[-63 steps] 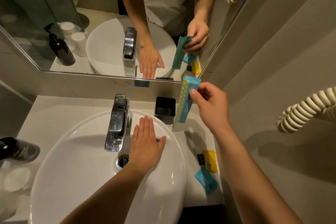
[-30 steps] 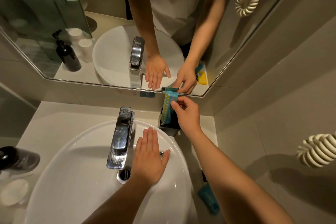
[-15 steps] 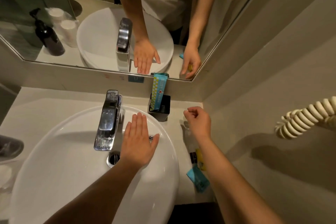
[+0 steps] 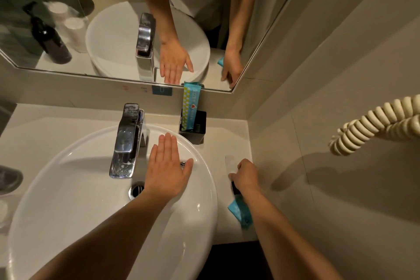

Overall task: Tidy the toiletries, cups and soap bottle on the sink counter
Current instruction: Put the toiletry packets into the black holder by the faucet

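My left hand (image 4: 167, 173) lies flat and open on the back rim of the white basin (image 4: 68, 211), just right of the chrome tap (image 4: 127, 141). On the counter to the right of the basin, my right hand (image 4: 246, 176) has its fingers curled down over a small yellow packet; only the packet's black end (image 4: 235, 189) shows. A blue sachet (image 4: 239, 211) sits beside my forearm. A tall teal packet (image 4: 190, 107) stands upright in the black holder (image 4: 200, 129) by the mirror. The dark soap bottle (image 4: 9, 179) and a cup (image 4: 2, 210) are at the left edge, blurred.
The mirror (image 4: 113, 18) above the counter reflects the basin, the bottle and cups. A tiled wall closes the right side, and a coiled cream cord (image 4: 375, 125) hangs from it. The counter strip (image 4: 231, 143) right of the basin is narrow.
My right hand let go of the tall teal packet, which now stands in the black holder. The hand then moved down the counter onto the yellow packet. My left hand stayed on the basin rim.
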The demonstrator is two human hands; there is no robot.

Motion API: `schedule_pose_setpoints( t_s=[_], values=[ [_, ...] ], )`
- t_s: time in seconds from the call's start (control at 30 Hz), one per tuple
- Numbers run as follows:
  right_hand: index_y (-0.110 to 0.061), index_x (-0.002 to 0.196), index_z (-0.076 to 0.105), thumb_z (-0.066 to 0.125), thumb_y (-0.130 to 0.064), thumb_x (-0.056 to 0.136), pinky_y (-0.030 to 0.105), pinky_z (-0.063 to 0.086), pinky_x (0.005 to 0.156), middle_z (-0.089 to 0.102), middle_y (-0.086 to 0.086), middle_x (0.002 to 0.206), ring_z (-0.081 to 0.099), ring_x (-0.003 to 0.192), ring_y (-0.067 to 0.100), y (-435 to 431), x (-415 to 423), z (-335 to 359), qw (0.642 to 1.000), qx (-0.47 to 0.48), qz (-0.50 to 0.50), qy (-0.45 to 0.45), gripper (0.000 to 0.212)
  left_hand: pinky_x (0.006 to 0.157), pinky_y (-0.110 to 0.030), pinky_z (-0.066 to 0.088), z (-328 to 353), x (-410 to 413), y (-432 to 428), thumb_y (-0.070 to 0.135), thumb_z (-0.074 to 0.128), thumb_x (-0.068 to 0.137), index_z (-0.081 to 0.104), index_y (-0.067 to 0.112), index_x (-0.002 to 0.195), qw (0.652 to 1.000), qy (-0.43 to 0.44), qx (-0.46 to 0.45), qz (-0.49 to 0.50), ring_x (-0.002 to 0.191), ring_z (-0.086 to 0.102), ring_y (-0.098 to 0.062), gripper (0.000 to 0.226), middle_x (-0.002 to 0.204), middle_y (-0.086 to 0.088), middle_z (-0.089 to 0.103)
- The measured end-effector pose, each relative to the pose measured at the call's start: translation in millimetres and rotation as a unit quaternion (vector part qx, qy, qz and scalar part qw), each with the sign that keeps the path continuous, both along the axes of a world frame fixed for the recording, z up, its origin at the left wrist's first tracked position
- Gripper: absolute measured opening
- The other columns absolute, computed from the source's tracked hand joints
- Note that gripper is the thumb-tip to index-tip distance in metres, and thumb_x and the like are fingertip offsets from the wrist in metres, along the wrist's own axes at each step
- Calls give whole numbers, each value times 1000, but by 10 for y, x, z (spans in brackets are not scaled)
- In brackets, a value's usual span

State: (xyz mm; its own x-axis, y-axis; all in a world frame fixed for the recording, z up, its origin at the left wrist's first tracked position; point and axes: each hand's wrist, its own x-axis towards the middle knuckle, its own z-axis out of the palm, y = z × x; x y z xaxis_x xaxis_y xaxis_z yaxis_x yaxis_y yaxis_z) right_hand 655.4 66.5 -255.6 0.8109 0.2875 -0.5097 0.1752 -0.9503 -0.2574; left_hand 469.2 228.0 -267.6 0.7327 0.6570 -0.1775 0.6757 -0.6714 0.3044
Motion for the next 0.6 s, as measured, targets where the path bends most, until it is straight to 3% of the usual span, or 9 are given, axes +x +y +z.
schedule_pose_setpoints(
  t_s=[0.23,0.3,0.37,0.5,0.6],
  values=[
    [-8,105,52,79,-22,82,38,57,74,56,4,94,63,91,26,9,-3,7,998,17,-40,36,38,124,-43,-10,-16,0,9,71,3,96,-15,11,159,1000,-5,-2,-2,152,-25,-23,89,168,-10,-19],
    [-11,85,52,77,-20,81,31,50,61,53,-1,78,57,72,19,-8,22,8,998,24,-37,38,27,125,-43,-10,-23,4,1,71,3,96,-14,10,159,1000,-3,1,-4,152,-25,-24,89,168,-10,-18],
    [-16,66,43,73,-17,81,28,37,50,47,-2,65,44,56,14,-18,47,3,998,26,-30,41,34,124,-43,-11,-32,1,1,71,2,96,-15,10,158,1000,-2,3,-4,152,-26,-24,89,168,-10,-19],
    [-18,60,32,67,-11,84,29,33,59,36,2,61,34,60,19,3,74,105,994,99,-42,36,43,124,-42,-13,-39,-1,9,71,-1,95,-17,11,158,1000,-2,3,-3,151,-28,-23,88,167,-9,-21],
    [-5,63,46,63,-11,88,28,34,55,42,6,63,39,62,19,23,119,263,985,162,-58,17,31,124,-42,-13,-47,-3,6,71,-1,95,-16,11,158,1000,-5,3,-1,151,-28,-22,88,167,-9,-21]
  ],
)
